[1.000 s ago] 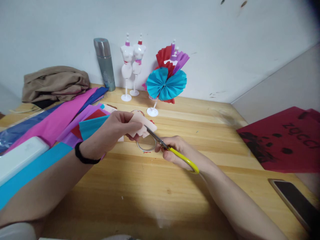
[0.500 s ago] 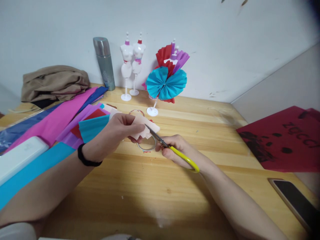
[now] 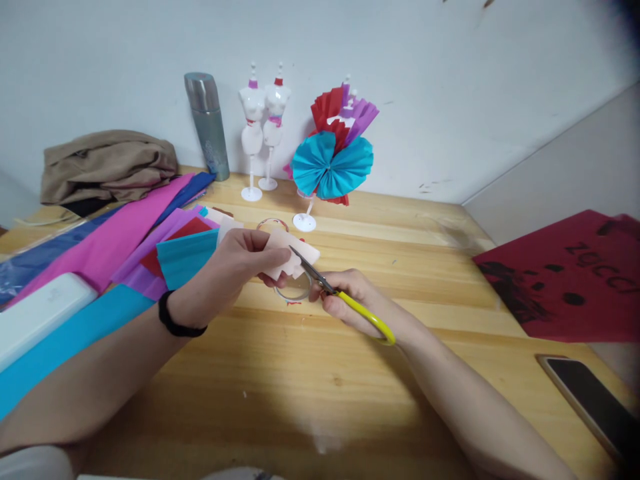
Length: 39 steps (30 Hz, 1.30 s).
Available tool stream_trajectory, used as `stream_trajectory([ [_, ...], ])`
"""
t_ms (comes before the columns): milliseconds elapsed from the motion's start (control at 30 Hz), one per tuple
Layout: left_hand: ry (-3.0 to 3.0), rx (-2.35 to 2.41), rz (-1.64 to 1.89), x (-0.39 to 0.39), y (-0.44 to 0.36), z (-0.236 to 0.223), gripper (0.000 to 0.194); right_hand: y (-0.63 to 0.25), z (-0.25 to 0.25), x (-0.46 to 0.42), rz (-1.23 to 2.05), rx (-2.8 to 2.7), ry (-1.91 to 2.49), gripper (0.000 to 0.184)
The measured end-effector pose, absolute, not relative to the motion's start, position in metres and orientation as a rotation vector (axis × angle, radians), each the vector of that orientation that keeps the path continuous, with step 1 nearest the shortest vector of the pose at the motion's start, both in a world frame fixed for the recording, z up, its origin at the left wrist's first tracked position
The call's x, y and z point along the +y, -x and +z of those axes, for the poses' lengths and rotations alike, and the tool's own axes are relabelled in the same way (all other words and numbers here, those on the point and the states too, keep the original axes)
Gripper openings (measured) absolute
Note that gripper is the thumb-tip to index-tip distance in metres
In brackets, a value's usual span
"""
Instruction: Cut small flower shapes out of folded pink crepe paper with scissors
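A small piece of pale pink paper (image 3: 280, 248) is pinched between the thumb and fingers of my left hand (image 3: 251, 255). My right hand (image 3: 349, 291) grips a pair of scissors with yellow handles (image 3: 367, 316), its fingers partly hidden behind them. The dark blades point up and left and lie against the paper near my left thumb. Whether the blades are fully closed on it I cannot tell. Below the paper, a roll of tape (image 3: 295, 291) lies on the wooden table (image 3: 310, 380), partly covered by my hands.
Behind my hands stand white mannequins (image 3: 251, 107), some dressed in a blue pleated paper fan (image 3: 330, 163) and red and purple pleats. Coloured paper sheets (image 3: 187, 255), a brown cloth (image 3: 107, 167) and a flask (image 3: 207, 127) are left. A red bag (image 3: 565, 280) and phone (image 3: 590, 400) are right.
Both hands stay almost in place. The scissors' yellow handles have shifted very slightly left; the paper remains in my left hand and the blades stay at it.
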<state>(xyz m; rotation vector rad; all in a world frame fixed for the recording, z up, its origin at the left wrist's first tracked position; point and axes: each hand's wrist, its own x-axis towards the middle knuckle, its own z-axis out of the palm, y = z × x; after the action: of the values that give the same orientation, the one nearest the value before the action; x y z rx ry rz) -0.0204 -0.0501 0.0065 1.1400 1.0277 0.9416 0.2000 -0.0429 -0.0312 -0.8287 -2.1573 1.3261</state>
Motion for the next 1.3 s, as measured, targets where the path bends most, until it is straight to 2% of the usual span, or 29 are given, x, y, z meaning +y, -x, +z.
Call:
stream_trajectory([
  [1067, -1.160, 0.986, 0.977, -0.0493, 0.0208, 0.0002, 0.021, -0.2005, -0.0381, -0.0463, 1.324, -2.090, 0.804, 0.047],
  [1300, -1.166, 0.958, 0.985, -0.0482, 0.0207, -0.0009, 0.020, -0.1997, -0.0352, -0.0463, 1.328, -2.095, 0.787, 0.051],
])
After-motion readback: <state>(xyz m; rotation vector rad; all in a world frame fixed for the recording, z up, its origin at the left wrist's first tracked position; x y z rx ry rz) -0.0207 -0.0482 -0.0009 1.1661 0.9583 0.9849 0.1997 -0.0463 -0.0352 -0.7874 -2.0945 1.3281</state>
